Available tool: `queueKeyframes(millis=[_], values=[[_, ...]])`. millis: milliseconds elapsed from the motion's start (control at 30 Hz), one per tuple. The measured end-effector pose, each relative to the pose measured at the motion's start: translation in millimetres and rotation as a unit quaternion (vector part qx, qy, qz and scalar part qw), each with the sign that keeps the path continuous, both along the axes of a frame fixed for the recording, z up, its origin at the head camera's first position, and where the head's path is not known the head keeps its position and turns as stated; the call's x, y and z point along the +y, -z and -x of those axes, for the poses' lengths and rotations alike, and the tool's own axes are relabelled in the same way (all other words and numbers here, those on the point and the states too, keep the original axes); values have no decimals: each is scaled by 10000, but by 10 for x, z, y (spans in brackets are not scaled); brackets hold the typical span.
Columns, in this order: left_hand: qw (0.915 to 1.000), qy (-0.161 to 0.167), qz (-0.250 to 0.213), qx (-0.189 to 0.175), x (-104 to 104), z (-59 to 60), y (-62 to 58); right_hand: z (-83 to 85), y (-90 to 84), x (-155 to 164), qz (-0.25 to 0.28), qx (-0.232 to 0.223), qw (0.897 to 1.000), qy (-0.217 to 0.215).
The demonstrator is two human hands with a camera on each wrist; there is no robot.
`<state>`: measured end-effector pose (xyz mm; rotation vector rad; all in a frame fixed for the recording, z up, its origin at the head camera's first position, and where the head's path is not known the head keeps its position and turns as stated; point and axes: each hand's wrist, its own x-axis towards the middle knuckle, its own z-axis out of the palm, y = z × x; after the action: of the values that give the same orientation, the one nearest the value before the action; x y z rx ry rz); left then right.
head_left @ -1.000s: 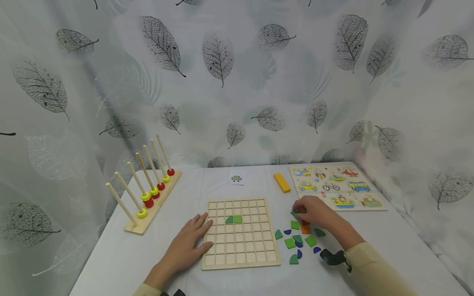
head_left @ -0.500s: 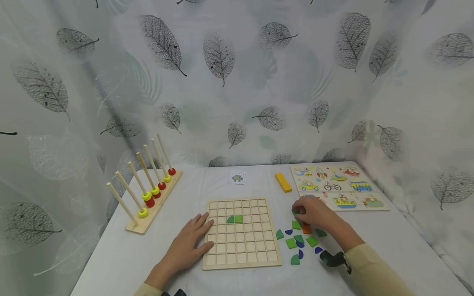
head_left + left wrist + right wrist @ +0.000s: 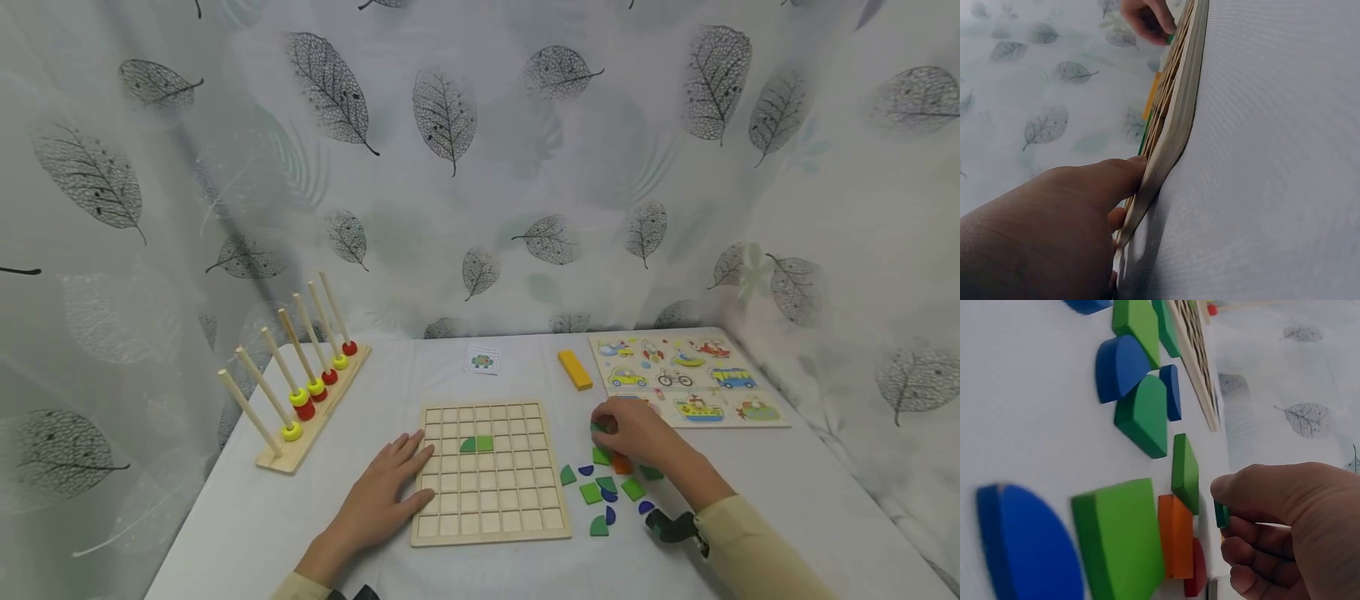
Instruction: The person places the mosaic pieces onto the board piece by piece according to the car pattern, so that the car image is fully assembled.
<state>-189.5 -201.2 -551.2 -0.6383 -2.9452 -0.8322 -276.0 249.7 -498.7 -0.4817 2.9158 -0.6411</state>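
Observation:
My left hand (image 3: 378, 500) rests along the left edge of a wooden grid board (image 3: 491, 542), fingers extended. In the left wrist view, its thumb lies against the rim of the board (image 3: 1175, 119). A green quarter-round block (image 3: 468, 445) and a light green square block (image 3: 485, 443) sit side by side in the grid. To the right of the board, my right hand (image 3: 633, 429) pinches a small dark green block (image 3: 1220, 514) between thumb and finger, partly hidden. Below it lie loose blocks, among them an orange block (image 3: 1175, 537), a red block (image 3: 1195, 569) and a blue half-round block (image 3: 1029, 544).
A peg stand (image 3: 311, 417) with red and yellow rings stands at the left. A small picture card (image 3: 482, 360) and a yellow bar (image 3: 575, 369) lie behind the board. At the back right is a vehicle picture puzzle (image 3: 697, 383). A leaf-print curtain (image 3: 480, 167) closes off the back.
Both hands stay nearly in place. The green block in my right hand has turned slightly between the fingers, and the whole head view has shifted a little.

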Motion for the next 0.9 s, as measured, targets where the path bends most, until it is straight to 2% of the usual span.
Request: queueKeyframes(millis=[333, 633, 900], values=[[10000, 30, -8, 23, 9, 9, -9, -8, -93, -92, 86, 246, 9996, 115], [10000, 10, 21, 17, 15, -2, -17, -48, -144, -186, 348, 678, 9968, -249], [10000, 11, 51, 48, 16, -2, -21, -72, -209, -270, 457, 847, 9939, -533]])
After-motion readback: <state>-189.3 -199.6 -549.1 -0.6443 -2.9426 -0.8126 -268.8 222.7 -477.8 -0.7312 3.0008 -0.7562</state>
